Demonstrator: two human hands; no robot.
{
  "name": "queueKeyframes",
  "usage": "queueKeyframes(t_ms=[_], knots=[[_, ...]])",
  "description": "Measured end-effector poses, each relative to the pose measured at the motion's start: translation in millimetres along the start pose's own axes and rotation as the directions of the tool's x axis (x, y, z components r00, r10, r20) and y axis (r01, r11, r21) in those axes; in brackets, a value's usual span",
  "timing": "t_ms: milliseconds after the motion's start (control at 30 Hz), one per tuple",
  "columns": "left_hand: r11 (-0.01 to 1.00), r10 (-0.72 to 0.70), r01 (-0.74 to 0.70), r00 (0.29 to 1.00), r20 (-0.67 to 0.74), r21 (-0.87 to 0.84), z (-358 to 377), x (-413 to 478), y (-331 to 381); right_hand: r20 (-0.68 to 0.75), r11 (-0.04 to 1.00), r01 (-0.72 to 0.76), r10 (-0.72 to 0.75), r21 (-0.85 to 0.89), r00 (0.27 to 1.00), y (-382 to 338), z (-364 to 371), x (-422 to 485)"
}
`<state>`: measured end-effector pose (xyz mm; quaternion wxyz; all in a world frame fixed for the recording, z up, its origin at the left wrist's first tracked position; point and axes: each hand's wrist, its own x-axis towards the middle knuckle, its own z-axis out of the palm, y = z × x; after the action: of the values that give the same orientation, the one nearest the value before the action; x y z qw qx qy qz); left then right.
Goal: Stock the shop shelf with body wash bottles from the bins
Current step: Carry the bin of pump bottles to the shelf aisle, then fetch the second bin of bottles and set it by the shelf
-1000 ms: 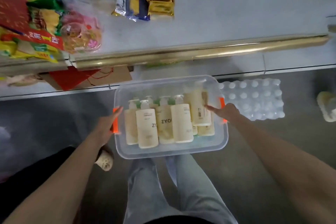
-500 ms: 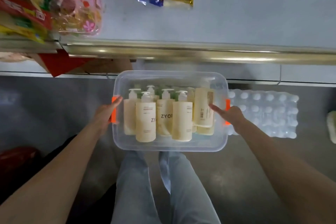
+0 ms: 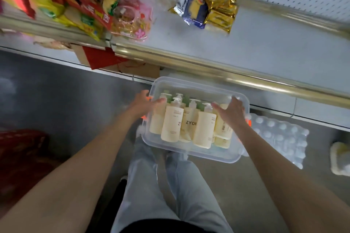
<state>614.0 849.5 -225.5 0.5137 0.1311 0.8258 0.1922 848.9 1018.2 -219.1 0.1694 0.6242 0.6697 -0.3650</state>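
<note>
- Neither grip holds anything: the left hand (image 3: 144, 107) reaches over the bin's left rim with fingers straight, and the right hand (image 3: 230, 114) is spread wide just above the bottles.
- Pale jeans (image 3: 170, 185) show just below the bin.
- Inside the clear plastic bin (image 3: 189, 152) are packed cream body wash bottles (image 3: 172, 125), pump heads toward the shelf.
- A shrink-wrapped bottle pack (image 3: 280, 136) lies just beside the bin's right side.
- Beyond, the grey shelf (image 3: 265, 47) carries gold snack packets (image 3: 219, 11).
</note>
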Motion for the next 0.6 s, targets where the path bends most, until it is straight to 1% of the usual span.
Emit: queueKeyframes(t_ms=[67,133,267,333,433,533,600], knots=[[0.999,0.048,-0.049,0.997,-0.057,-0.011,-17.8,-18.3,-1.1,0.069,0.990,0.134,-0.131,-0.043,0.989,-35.3,1.8,-16.4],[0.994,0.105,-0.107,0.988,-0.112,-0.010,-42.5,-36.4,-6.5,0.112,0.954,0.269,-0.255,-0.133,0.960,-74.9,6.9,-34.7],[0.989,0.150,-0.145,0.966,-0.209,0.040,-119.6,-76.3,-35.4,0.185,0.833,0.501,-0.468,-0.235,0.864,-163.0,29.5,-81.2],[0.984,0.169,-0.151,0.952,-0.255,0.091,-162.7,-92.7,-50.1,0.235,0.746,0.596,-0.548,-0.298,0.803,-205.3,42.3,-104.0],[0.975,0.178,-0.125,0.931,-0.319,0.182,-241.0,-125.3,-81.1,0.300,0.568,0.744,-0.684,-0.351,0.665,-278.1,70.7,-144.0],[0.966,0.166,-0.064,0.896,-0.412,0.251,-319.8,-163.7,-120.9,0.401,0.409,0.825,-0.731,-0.391,0.552,-358.4,102.4,-190.3],[0.967,0.147,-0.020,0.860,-0.489,0.256,-368.2,-188.6,-150.4,0.456,0.276,0.870,-0.764,-0.408,0.457,-412.9,123.9,-225.7]])
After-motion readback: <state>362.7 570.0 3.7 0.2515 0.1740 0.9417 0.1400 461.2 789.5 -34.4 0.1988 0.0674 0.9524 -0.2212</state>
